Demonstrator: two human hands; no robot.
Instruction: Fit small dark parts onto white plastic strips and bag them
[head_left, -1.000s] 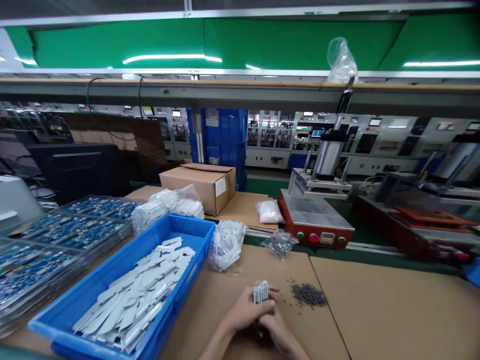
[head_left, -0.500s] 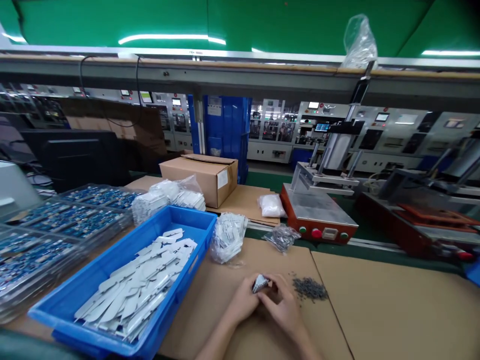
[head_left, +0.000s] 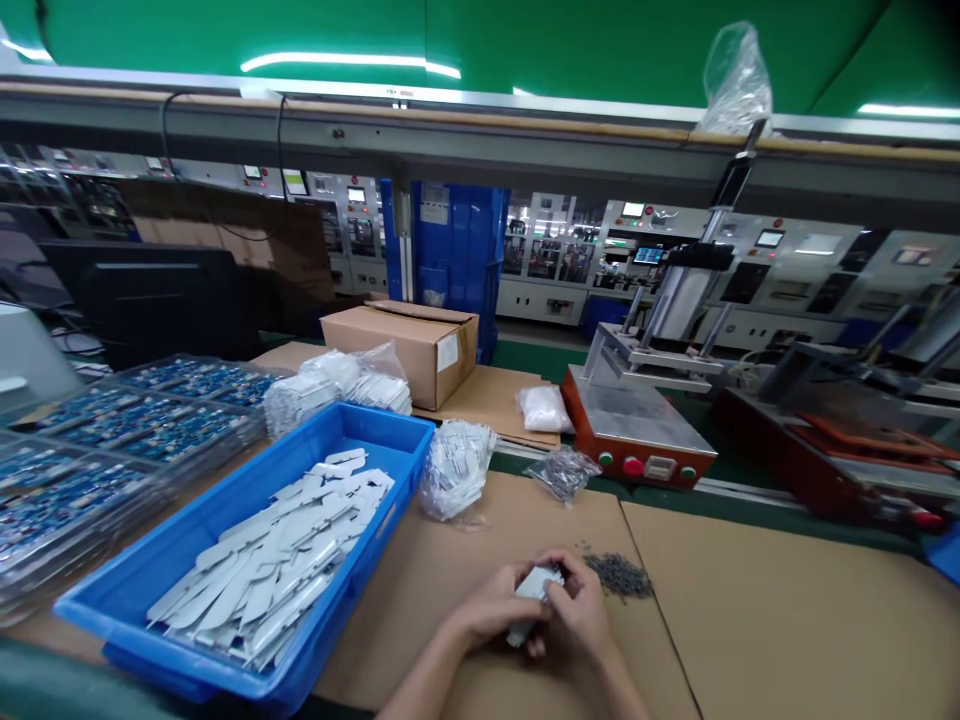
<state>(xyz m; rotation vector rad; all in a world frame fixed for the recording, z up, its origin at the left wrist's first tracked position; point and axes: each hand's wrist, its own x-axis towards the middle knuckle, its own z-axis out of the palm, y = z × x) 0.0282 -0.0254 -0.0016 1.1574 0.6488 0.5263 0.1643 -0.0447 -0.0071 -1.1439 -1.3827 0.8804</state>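
Between my two hands is a small stack of white plastic pieces (head_left: 537,583), held above the cardboard sheet. My left hand (head_left: 491,606) wraps the stack from the left, its thumb across the front. On the right, my right hand (head_left: 581,606) grips the same stack, with fingertips at its top and right edge. Just behind my right hand lies a pile of small dark grey parts (head_left: 619,576). A blue bin (head_left: 382,425) to the left holds many long white plastic pieces (head_left: 281,560).
Clear bags of white pieces (head_left: 456,470) stand beside the bin. A bag of small parts (head_left: 564,472) and a press with an orange base (head_left: 637,425) are farther back. Trays of blue circuit boards (head_left: 150,425) sit at left, a cardboard box (head_left: 405,345) behind.
The held stack has turned so a broad white face shows, and my left thumb now lies across it. Both hands have shifted slightly right.
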